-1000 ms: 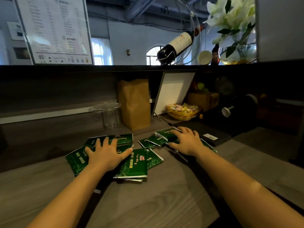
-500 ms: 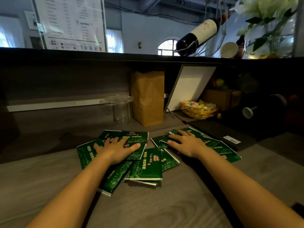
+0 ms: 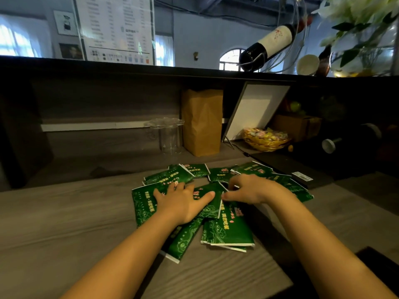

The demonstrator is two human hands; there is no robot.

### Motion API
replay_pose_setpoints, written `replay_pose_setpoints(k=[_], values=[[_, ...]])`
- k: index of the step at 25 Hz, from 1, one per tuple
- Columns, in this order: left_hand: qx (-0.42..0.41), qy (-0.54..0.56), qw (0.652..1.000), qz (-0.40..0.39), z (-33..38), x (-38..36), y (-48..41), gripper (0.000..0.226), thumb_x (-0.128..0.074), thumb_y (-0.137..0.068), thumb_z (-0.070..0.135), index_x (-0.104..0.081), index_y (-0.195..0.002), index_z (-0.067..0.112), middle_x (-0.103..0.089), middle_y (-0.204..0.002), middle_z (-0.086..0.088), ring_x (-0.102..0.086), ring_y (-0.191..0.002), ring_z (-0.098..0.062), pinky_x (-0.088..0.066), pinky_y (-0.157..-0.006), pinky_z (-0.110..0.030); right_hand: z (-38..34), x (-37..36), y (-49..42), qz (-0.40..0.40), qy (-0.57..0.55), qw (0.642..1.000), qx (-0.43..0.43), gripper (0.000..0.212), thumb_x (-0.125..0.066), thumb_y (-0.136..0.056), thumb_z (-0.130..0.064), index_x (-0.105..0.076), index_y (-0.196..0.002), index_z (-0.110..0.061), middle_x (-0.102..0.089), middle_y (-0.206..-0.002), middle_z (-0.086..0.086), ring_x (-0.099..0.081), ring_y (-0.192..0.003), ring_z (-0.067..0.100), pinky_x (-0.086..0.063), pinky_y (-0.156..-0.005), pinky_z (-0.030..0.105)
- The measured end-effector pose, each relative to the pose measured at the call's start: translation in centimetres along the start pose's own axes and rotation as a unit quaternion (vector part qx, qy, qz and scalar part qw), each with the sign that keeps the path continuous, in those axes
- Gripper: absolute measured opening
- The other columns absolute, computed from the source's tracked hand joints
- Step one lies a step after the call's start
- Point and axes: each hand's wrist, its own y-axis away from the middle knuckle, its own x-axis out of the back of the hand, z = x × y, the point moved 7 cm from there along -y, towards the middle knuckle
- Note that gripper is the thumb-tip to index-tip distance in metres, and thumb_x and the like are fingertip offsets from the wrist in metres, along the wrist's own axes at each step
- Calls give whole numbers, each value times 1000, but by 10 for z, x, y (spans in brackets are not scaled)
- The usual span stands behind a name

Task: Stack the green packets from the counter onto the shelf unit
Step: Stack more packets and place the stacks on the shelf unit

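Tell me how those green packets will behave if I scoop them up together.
Probably light and thin: the green packets lie flat and overlap on the counter. Their glossy faces likely slide over each other, so a bunch may fan out.

— Can any print be read here?
— Not letter for letter. The green packets, low at six o'clock, carry columns of pale-yellow characters and small red marks, all too blurred to read.
— The board at eleven o'clock?
— The menu board has rows of small print and a line of icons. None is legible.
— And at one o'clock?
— The wine bottle has a white label with a red scribble and no words. At three o'clock of the packets, a white sticker shows barcode-like lines with unreadable digits.
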Motion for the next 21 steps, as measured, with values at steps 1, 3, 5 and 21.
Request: replay_pose_setpoints(k=[1,3,5,21], values=[[7,9,1000,6,4,0,3,86,-14,-81,80,-22,-150,28,-18,-158,0,-11,-146,-24,-6,-111,-62,-3,-5,8,-43,1,999,2,62,-61,-85,-48,-43,-138,-22,-45,-141,5,-47,-123,23,-43,-94,32],[17,32,999,32,9,3,8,76,-18,-89,71,-24,-149,25,-20,-157,-1,-13,-145,-25,-8,-112,-62,-4,-6,18,-72,-11,997,12,72,-67,-84,-38,-32,-144,-23,-39,-146,5,-45,-127,23,-42,-90,30],[1,49,996,68,12,10,13,62,-23,-95,59,-31,-145,23,-24,-156,-1,-16,-144,-24,-6,-112,-62,0,-4,18,-49,-43,998,23,75,-71,-82,-31,-31,-145,-23,-37,-147,5,-43,-129,24,-41,-94,32],[-55,325,913,239,-28,86,12,23,-62,-89,32,-44,-78,21,-54,-89,1,-49,-95,-17,-37,-78,-33,18,41,-15,210,-566,796,49,60,-58,-88,0,-35,-142,-16,-55,-130,13,-61,-106,28,-53,-86,42]])
